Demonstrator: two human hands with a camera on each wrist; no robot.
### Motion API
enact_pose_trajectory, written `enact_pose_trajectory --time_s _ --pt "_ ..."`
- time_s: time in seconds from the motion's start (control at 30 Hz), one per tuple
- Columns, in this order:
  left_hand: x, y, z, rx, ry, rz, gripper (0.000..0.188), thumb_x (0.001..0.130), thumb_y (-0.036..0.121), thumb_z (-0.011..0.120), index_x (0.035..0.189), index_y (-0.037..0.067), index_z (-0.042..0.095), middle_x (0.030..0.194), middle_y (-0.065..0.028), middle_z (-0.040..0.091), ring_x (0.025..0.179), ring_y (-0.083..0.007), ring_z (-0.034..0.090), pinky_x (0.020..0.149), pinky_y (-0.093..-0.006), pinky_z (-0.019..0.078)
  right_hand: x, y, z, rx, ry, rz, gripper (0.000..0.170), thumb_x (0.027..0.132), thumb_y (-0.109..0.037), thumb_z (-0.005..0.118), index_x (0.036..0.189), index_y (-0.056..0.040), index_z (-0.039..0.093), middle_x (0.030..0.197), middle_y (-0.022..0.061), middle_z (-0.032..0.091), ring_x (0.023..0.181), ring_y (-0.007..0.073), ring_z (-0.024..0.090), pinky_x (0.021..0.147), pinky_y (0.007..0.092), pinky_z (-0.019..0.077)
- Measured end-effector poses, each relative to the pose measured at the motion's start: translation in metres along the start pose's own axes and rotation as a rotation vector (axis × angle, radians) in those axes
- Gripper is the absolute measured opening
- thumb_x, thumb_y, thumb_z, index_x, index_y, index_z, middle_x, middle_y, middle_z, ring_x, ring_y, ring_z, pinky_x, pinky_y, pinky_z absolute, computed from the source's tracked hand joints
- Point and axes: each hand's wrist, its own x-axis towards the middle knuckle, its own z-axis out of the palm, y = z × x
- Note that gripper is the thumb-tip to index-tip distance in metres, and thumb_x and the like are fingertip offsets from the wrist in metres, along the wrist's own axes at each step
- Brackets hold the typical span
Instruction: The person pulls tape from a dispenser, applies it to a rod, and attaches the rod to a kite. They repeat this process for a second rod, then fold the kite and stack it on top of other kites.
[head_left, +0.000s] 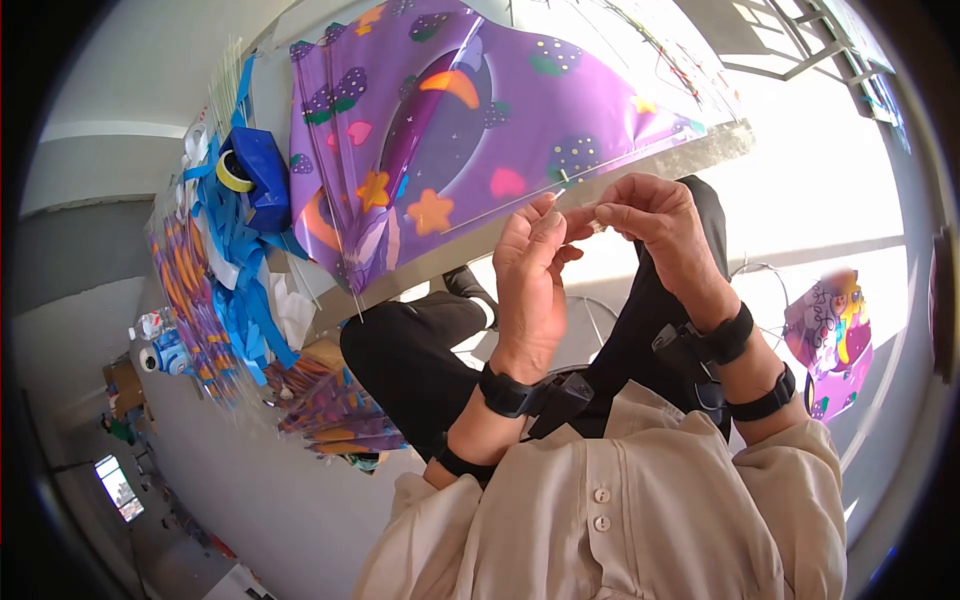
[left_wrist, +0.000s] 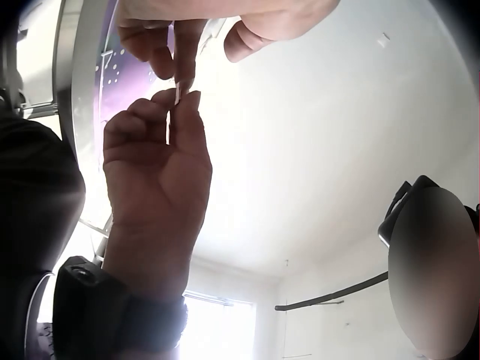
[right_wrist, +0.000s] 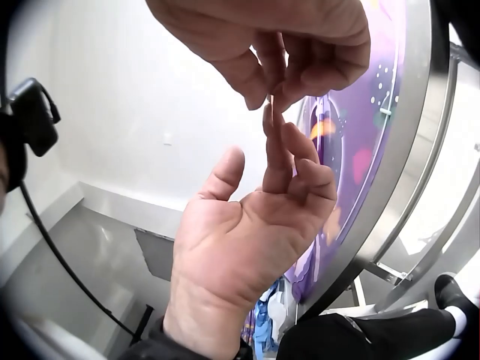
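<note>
Right hand (head_left: 665, 235): pinching a thin strip (head_left: 598, 226), seemingly steadying it
Left hand (head_left: 533, 285): thumb apart, index fingertip at the strip, perhaps guiding
Purple sheet (head_left: 500, 145): beyond the fingers, likely for easy reach

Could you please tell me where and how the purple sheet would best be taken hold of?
I would pinch the purple sheet by its near edge, around the thin rod, reaching in from where the person sits. The rod runs along that edge and should stiffen it, while the left part is gathered in folds. That edge also lies close to the rim of the table.
</note>
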Motion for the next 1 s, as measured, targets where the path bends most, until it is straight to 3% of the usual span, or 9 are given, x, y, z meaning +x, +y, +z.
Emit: enact_pose_trajectory --time_s 0.2,0.3,0.43,0.5,0.63,0.7,0.83,0.9,1.0 --pt "0.011 -0.023 -0.004 0.255 0.081 0.090 0.035 0.089 0.010 0.053 0.119 -0.002 0.041 0.102 -0.0120 0.062 0.084 -0.0115 0.057 0.069 -0.0243 0.0412 0.016 0.037 -0.014 -0.235 0.048 -0.084 0.005 0.077 -0.002 0.064 0.073 0.0000 0.061 0.067 -0.0014 0.058 0.063 0.0042 0.050 0.058 0.0201 0.0403" --pt "0.027 -0.028 -0.014 0.629 0.184 0.394 0.045 0.085 0.000 0.055 0.126 -0.004 0.036 0.111 -0.0155 0.055 0.082 -0.0116 0.052 0.068 -0.0235 0.0463 0.038 0.043 -0.018 -0.305 0.138 -0.097 0.007 0.074 -0.003 0.063 0.072 0.0019 0.059 0.064 0.0012 0.058 0.060 0.0064 0.050 0.056 0.0212 0.0406" --pt "0.044 -0.020 -0.036 0.780 0.174 0.449 0.041 0.083 -0.001 0.055 0.122 -0.004 0.041 0.104 -0.0149 0.057 0.085 -0.0131 0.054 0.073 -0.0240 0.0464 0.073 0.042 -0.031 -0.483 0.185 -0.123 0.010 0.069 -0.006 0.063 0.069 0.0024 0.060 0.057 0.0041 0.057 0.053 0.0092 0.052 0.049 0.0236 0.0414" --pt "0.050 -0.020 -0.042 0.958 0.175 0.465 0.043 0.079 -0.003 0.055 0.120 -0.002 0.042 0.097 -0.0144 0.057 0.087 -0.0205 0.055 0.075 -0.0320 0.0476 0.083 0.041 -0.030 -0.492 0.161 -0.084 0.010 0.067 -0.007 0.064 0.068 0.0020 0.061 0.054 0.0048 0.056 0.047 0.0104 0.052 0.044 0.0254 0.0409" --pt "0.058 -0.026 -0.054 0.903 0.197 0.395 0.038 0.079 0.000 0.054 0.116 -0.003 0.044 0.096 -0.0141 0.057 0.087 -0.0223 0.055 0.075 -0.0334 0.0476 0.096 0.048 -0.026 -0.555 0.151 -0.023 0.011 0.065 -0.009 0.065 0.068 0.0007 0.062 0.055 0.0062 0.057 0.050 0.0133 0.055 0.048 0.0270 0.0437" --pt "0.058 -0.027 -0.055 0.934 0.195 0.427 0.038 0.079 0.001 0.054 0.115 -0.003 0.045 0.096 -0.0138 0.057 0.087 -0.0225 0.056 0.077 -0.0341 0.0472 0.098 0.050 -0.022 -0.719 0.171 0.005 0.006 0.068 -0.004 0.065 0.067 0.0001 0.060 0.060 0.0015 0.056 0.058 0.0083 0.053 0.054 0.0245 0.0433" --pt "0.060 -0.028 -0.058 0.938 0.187 0.424 0.039 0.078 0.000 0.054 0.115 -0.003 0.045 0.097 -0.0139 0.057 0.088 -0.0227 0.055 0.079 -0.0343 0.0464 0.100 0.053 -0.017 -0.807 0.215 -0.010 0.007 0.066 -0.005 0.066 0.067 0.0004 0.060 0.059 0.0029 0.057 0.056 0.0093 0.054 0.051 0.0255 0.0437" --pt "0.060 -0.029 -0.059 0.954 0.210 0.433 0.040 0.077 -0.001 0.057 0.116 -0.004 0.048 0.102 -0.0127 0.060 0.087 -0.0167 0.055 0.079 -0.0292 0.0465 0.103 0.056 -0.017 -0.866 0.256 -0.020 0.012 0.062 -0.015 0.067 0.068 -0.0045 0.066 0.064 0.0135 0.063 0.061 0.0248 0.063 0.060 0.0346 0.0494" --pt "0.060 -0.029 -0.058 0.928 0.210 0.439 0.040 0.077 -0.001 0.057 0.116 -0.004 0.048 0.102 -0.0127 0.060 0.088 -0.0170 0.055 0.080 -0.0294 0.0462 0.103 0.058 -0.015 -0.876 0.264 0.010 0.011 0.062 -0.014 0.067 0.067 -0.0042 0.066 0.064 0.0142 0.062 0.062 0.0255 0.064 0.060 0.0347 0.0495"
